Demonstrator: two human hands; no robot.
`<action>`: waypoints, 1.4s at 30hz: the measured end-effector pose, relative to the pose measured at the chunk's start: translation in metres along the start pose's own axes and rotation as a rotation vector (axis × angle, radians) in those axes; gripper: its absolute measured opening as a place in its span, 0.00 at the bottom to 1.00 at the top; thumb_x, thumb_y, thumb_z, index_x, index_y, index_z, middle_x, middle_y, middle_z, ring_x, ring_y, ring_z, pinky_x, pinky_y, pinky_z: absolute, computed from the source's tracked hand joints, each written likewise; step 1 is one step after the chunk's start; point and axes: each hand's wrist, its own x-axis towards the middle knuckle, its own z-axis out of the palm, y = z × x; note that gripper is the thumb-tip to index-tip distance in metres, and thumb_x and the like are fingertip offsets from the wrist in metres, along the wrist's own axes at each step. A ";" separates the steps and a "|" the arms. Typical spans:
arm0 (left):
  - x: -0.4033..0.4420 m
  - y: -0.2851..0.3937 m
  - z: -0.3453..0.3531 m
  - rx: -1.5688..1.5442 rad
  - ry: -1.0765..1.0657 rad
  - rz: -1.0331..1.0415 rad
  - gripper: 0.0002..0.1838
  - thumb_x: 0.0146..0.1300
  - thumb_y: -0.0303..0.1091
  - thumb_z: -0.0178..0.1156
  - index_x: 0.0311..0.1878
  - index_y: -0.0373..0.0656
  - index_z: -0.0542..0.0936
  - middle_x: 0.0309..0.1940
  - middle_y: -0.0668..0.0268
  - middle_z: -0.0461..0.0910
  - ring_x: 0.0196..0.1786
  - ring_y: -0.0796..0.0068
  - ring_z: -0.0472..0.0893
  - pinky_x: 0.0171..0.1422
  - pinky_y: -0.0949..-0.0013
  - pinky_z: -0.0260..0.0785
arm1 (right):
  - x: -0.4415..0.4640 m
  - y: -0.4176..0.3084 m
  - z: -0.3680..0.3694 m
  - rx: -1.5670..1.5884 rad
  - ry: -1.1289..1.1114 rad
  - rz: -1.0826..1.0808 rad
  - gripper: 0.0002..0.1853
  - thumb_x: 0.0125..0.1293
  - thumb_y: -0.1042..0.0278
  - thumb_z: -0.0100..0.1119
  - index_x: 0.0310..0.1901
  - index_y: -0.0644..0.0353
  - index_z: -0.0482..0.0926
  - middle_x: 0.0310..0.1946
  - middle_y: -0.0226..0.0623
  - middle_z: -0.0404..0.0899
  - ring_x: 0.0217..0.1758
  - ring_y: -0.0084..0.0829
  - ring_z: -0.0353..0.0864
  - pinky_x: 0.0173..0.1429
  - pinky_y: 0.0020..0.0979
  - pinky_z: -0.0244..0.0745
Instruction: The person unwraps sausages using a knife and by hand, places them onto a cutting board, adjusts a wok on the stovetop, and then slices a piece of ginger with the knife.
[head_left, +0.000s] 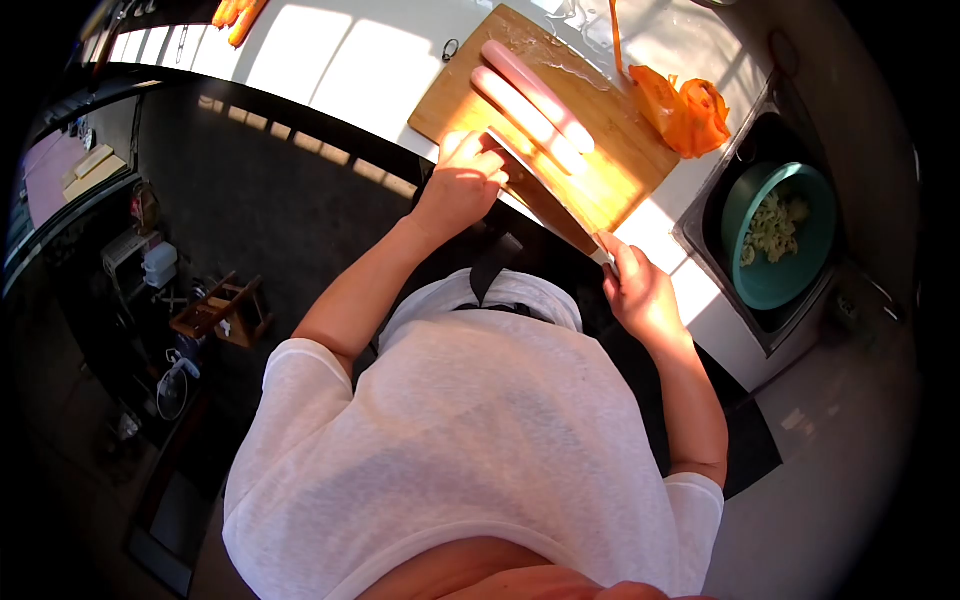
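Observation:
My right hand (pixel 640 287) is closed around the handle of a kitchen knife (pixel 548 186). The blade slants up and left over the near edge of a wooden cutting board (pixel 628 160). My left hand (pixel 464 184) is at the board's near left side, fingers curled in beside the blade's far end. Whether it grips anything is hidden. Two long pink sausages lie side by side on the board: the nearer sausage (pixel 520 110) is just beyond the blade, and the farther sausage (pixel 538 92) is partly alongside it.
A crumpled orange plastic bag (pixel 683 112) lies at the board's right corner. The sink (pixel 716 205) on the right holds a teal basin (pixel 745 262) with pale cut vegetables (pixel 772 230). Carrots (pixel 238 18) lie at the counter's far left. A wooden stool (pixel 222 308) stands on the floor.

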 end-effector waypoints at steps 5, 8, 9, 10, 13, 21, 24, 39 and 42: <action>-0.002 0.002 0.000 0.038 -0.002 0.018 0.02 0.47 0.27 0.56 0.23 0.42 0.77 0.30 0.67 0.76 0.44 0.65 0.74 0.52 0.60 0.63 | 0.007 0.002 0.008 0.027 0.026 -0.053 0.26 0.52 0.76 0.58 0.55 0.54 0.69 0.28 0.43 0.73 0.28 0.44 0.77 0.32 0.39 0.73; -0.003 0.000 0.002 0.062 0.052 0.079 0.03 0.45 0.28 0.57 0.26 0.42 0.79 0.30 0.67 0.76 0.44 0.66 0.75 0.53 0.59 0.63 | -0.006 -0.006 -0.010 -0.057 -0.032 -0.025 0.26 0.52 0.77 0.57 0.55 0.54 0.69 0.28 0.43 0.73 0.28 0.44 0.77 0.32 0.39 0.73; -0.002 0.004 0.001 -0.009 0.096 0.009 0.04 0.45 0.28 0.58 0.26 0.42 0.80 0.30 0.67 0.76 0.44 0.66 0.75 0.53 0.59 0.63 | -0.012 -0.010 -0.018 -0.078 -0.045 -0.026 0.26 0.52 0.76 0.57 0.55 0.55 0.69 0.28 0.43 0.73 0.27 0.44 0.77 0.32 0.39 0.73; -0.001 0.007 0.000 -0.081 0.141 -0.060 0.05 0.44 0.29 0.59 0.27 0.42 0.80 0.29 0.68 0.76 0.44 0.66 0.75 0.54 0.59 0.63 | -0.014 -0.012 -0.022 -0.099 -0.057 -0.025 0.25 0.52 0.76 0.57 0.55 0.55 0.69 0.28 0.42 0.73 0.27 0.44 0.77 0.33 0.39 0.74; 0.003 0.007 0.002 -0.036 0.152 -0.011 0.03 0.45 0.30 0.59 0.24 0.42 0.80 0.27 0.68 0.76 0.42 0.67 0.75 0.54 0.59 0.63 | -0.009 -0.012 -0.025 -0.105 -0.088 0.005 0.25 0.52 0.76 0.57 0.55 0.56 0.68 0.28 0.42 0.73 0.28 0.44 0.77 0.33 0.39 0.74; -0.006 0.000 0.004 0.068 0.066 0.024 0.02 0.45 0.28 0.59 0.21 0.42 0.78 0.26 0.70 0.75 0.37 0.68 0.74 0.52 0.59 0.64 | 0.032 -0.003 0.008 -0.042 -0.009 -0.124 0.25 0.51 0.78 0.56 0.54 0.56 0.68 0.30 0.44 0.74 0.31 0.47 0.77 0.34 0.39 0.74; 0.001 0.004 0.004 -0.022 0.155 0.008 0.01 0.45 0.27 0.59 0.22 0.42 0.79 0.28 0.70 0.77 0.40 0.68 0.75 0.52 0.59 0.64 | 0.014 -0.010 -0.009 -0.039 -0.040 -0.103 0.26 0.51 0.78 0.56 0.55 0.56 0.69 0.29 0.44 0.74 0.28 0.46 0.77 0.34 0.38 0.75; -0.007 0.002 0.007 0.046 0.157 -0.017 0.06 0.47 0.27 0.60 0.30 0.42 0.81 0.31 0.68 0.79 0.43 0.66 0.76 0.55 0.58 0.63 | 0.031 -0.013 -0.007 -0.046 -0.047 -0.159 0.24 0.51 0.77 0.56 0.53 0.58 0.69 0.30 0.44 0.76 0.30 0.45 0.78 0.34 0.38 0.75; -0.005 0.000 0.008 -0.054 0.188 -0.033 0.08 0.47 0.27 0.60 0.33 0.42 0.82 0.32 0.68 0.79 0.44 0.66 0.76 0.57 0.57 0.63 | 0.016 -0.020 -0.024 -0.017 -0.139 -0.047 0.24 0.51 0.78 0.56 0.53 0.58 0.69 0.30 0.45 0.77 0.30 0.44 0.78 0.34 0.37 0.75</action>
